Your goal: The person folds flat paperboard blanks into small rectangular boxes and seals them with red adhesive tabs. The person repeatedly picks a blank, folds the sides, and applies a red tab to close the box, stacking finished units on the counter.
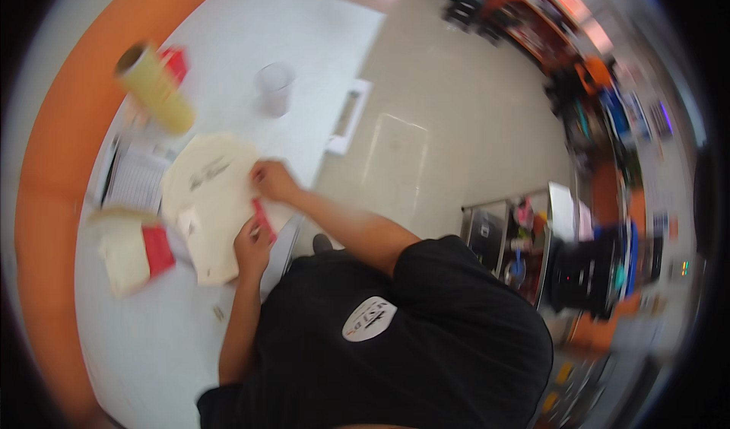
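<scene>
- Black shirt with a pale chest emblem is filling the lower view, nearest the camera; my forearms are reaching from it over the worktop.
- White table is supporting the work along its near edge.
- Cream sheet is lying beneath my hands, showing a rounded upper outline and dark lettering. In my judgement, I should be bracing it against the tabletop, as loose sheeting is likely to be sliding.
- Left hand is curling at the lower end of the red piece. Its fingertips are appearing close together; blur is preventing me from telling whether they are clamping anything.
- Right hand is bending inward just above the red piece's upper end. I cannot tell whether its fingers are gripping.
- Red piece is lying between both hands, over the sheet's right part. For sound handling, I should be steadying one end lightly while flattening the other, avoiding creases and skew.
- Its appearance: it is showing strong red, running narrow and slanting down to the right. Its edges are blurring; its material I am leaving undetermined.
</scene>
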`<control>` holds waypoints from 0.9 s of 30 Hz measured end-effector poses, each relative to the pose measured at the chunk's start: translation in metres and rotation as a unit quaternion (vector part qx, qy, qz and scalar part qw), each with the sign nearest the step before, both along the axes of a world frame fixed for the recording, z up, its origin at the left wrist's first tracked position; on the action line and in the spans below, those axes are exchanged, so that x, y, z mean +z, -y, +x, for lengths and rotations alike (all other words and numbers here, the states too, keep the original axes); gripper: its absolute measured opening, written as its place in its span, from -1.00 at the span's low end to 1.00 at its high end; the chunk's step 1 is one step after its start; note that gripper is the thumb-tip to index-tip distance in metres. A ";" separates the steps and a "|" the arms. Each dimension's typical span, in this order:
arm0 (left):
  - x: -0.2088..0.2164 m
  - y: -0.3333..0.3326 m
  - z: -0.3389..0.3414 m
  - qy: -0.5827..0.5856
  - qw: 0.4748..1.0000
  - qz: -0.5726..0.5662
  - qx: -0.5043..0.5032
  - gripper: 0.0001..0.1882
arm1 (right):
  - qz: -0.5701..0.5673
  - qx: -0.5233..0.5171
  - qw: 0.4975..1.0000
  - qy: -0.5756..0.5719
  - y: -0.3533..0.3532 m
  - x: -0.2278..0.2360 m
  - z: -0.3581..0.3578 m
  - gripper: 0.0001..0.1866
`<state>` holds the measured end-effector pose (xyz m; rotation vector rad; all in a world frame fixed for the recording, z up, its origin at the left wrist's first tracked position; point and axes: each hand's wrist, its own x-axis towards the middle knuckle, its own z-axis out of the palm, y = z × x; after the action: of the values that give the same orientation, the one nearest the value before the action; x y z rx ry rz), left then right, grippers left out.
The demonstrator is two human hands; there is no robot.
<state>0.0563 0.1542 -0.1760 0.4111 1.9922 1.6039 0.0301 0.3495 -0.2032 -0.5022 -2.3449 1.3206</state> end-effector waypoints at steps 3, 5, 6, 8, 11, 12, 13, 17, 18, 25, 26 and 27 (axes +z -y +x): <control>0.019 -0.008 -0.005 0.001 0.999 -0.043 -0.010 -0.62 | -0.027 0.000 1.000 0.009 0.020 0.035 0.015 -0.89; 0.020 -0.013 -0.011 -0.033 0.997 -0.070 -0.022 -0.63 | -0.060 -0.018 0.998 0.022 0.024 0.046 0.023 -0.87; 0.022 -0.018 -0.012 -0.031 0.996 -0.073 -0.032 -0.63 | -0.071 -0.036 0.997 0.023 0.024 0.048 0.025 -0.87; 0.032 -0.021 -0.009 -0.024 0.996 -0.079 -0.041 -0.65 | -0.080 -0.052 0.995 0.035 0.029 0.050 0.030 -0.86; 0.018 -0.021 -0.014 -0.032 0.999 -0.042 -0.005 -0.66 | -0.081 -0.051 0.994 0.060 0.036 0.057 0.045 -0.86; 0.013 -0.019 -0.016 -0.014 0.999 -0.032 -0.001 -0.67 | -0.088 -0.045 0.993 0.064 0.041 0.060 0.054 -0.86; 0.010 -0.020 -0.017 0.003 1.000 -0.022 0.002 -0.67 | -0.093 -0.040 0.993 0.068 0.042 0.064 0.060 -0.86; 0.023 -0.024 -0.006 -0.052 0.993 -0.091 -0.045 -0.67 | -0.120 -0.083 0.985 0.095 0.035 0.056 0.067 -0.84; 0.032 -0.024 -0.003 -0.076 0.986 -0.130 -0.065 -0.67 | -0.118 -0.113 0.984 0.075 0.034 0.053 0.064 -0.83; 0.018 -0.026 -0.004 -0.040 0.995 -0.067 -0.064 -0.65 | -0.159 -0.016 0.976 0.147 0.006 0.030 0.034 -0.85; 0.018 -0.024 -0.005 -0.047 0.994 -0.072 -0.064 -0.65 | -0.134 0.006 0.979 0.157 0.006 0.040 0.034 -0.85; 0.019 -0.023 -0.005 -0.055 0.993 -0.077 -0.065 -0.65 | -0.122 0.005 0.979 0.161 0.010 0.049 0.039 -0.85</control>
<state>0.0512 0.1769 -0.1570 0.5672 2.1070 1.3652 0.0691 0.3392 -0.1542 -0.8365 -2.4470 1.6489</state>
